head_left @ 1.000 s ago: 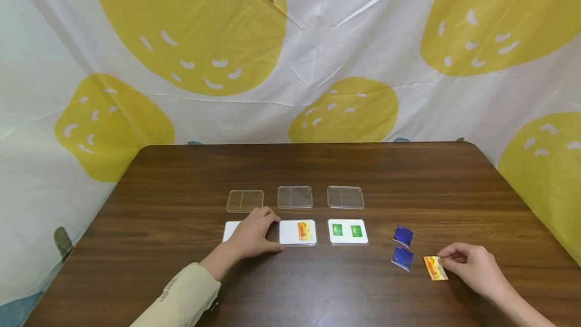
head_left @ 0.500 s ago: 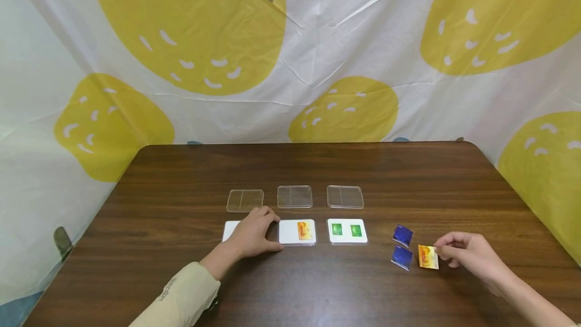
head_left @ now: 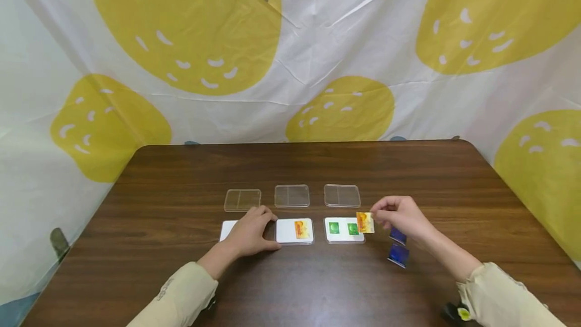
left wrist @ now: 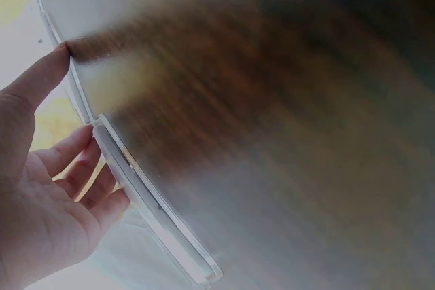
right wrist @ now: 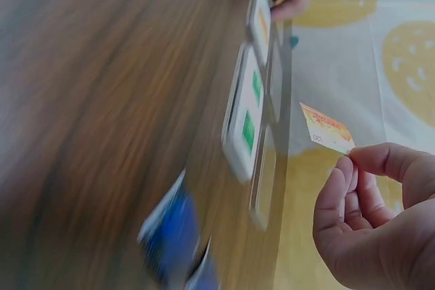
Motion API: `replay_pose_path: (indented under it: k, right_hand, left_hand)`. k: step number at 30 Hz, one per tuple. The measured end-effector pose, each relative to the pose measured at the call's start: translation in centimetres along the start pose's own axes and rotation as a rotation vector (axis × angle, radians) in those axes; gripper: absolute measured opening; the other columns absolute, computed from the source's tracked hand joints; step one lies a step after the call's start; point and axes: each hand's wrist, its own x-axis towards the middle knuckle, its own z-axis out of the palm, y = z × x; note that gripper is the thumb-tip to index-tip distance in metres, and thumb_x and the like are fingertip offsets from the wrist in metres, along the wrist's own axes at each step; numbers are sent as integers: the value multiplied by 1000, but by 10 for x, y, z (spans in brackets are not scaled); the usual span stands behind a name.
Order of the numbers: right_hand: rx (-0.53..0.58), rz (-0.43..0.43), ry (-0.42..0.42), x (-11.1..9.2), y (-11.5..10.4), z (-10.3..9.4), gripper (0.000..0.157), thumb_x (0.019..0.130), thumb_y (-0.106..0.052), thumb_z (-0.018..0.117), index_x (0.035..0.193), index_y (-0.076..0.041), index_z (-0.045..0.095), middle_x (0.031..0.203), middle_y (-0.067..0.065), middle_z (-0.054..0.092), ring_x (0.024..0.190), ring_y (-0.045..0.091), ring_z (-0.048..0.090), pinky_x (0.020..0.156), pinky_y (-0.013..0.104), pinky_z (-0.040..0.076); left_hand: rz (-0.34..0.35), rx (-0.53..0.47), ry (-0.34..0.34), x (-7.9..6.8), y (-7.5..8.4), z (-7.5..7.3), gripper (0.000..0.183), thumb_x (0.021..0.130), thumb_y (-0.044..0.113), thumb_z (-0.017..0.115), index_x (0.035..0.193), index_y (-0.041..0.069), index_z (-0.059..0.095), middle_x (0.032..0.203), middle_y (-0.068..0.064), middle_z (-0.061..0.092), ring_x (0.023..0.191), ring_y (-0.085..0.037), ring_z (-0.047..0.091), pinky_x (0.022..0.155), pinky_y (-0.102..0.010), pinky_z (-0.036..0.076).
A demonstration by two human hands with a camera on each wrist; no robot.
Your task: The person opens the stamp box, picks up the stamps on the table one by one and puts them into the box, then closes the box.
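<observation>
Between the thumb and index finger of my right hand (head_left: 405,217) is a small flat orange and yellow packet (head_left: 365,222). It hangs over the right end of the right-hand shallow box (head_left: 343,237), a white-faced one carrying two green squares. My left hand (head_left: 248,232) has its thumb and index finger at the left-end corners of the middle box (head_left: 286,231), on whose right half lies a similar orange packet (head_left: 301,229). The left box (head_left: 227,229) is mostly hidden under that hand. Two blue packets (head_left: 398,255) lie near the right forearm, one partly covered by the hand.
Behind the boxes lie three clear plastic covers: left (head_left: 242,200), middle (head_left: 292,196) and right (head_left: 342,196). All rest on a brown wooden table (head_left: 181,165). A cloth with yellow fruit prints (head_left: 190,24) hangs behind the table's far edge.
My right hand has lifted the orange packet and carried it left and away from me, past the blue packets to the right-hand box. The left hand stays in place.
</observation>
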Motion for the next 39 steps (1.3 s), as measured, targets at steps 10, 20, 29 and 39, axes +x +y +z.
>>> replay_pose_path:
  k: [10, 20, 29, 39]
  right_hand:
    - [119, 34, -58, 38, -20, 61, 18, 82, -3, 58, 91, 12, 61, 72, 4, 64, 66, 14, 60, 57, 27, 50]
    - [163, 107, -84, 54, -30, 118, 11, 78, -1, 61, 83, 7, 65, 67, 1, 62, 61, 9, 57, 53, 24, 48]
    - [163, 99, -53, 58, -29, 139, 10, 73, 1, 61, 79, 7, 66, 61, 0, 60, 56, 8, 55, 47, 20, 43]
    - [-71, -45, 43, 57, -29, 147, 5, 66, -2, 63, 64, -1, 67, 57, -4, 56, 46, 6, 43, 42, 19, 37]
  left_hand:
    - [4, 1, 7, 0, -1, 0, 53, 65, 35, 78, 104, 4, 60, 103, -7, 54, 98, -25, 49, 82, -39, 44]
    - [-2, 2, -2, 0, -1, 0, 52, 65, 34, 78, 104, 5, 60, 102, -6, 54, 98, -25, 49, 81, -38, 44]
    - [-4, -14, -7, 0, -1, 0, 52, 65, 34, 78, 104, 5, 60, 102, -5, 54, 98, -24, 48, 82, -39, 44]
    - [21, -18, 12, -1, -4, 1, 53, 65, 36, 79, 104, 5, 60, 102, -5, 54, 98, -23, 49, 83, -38, 44]
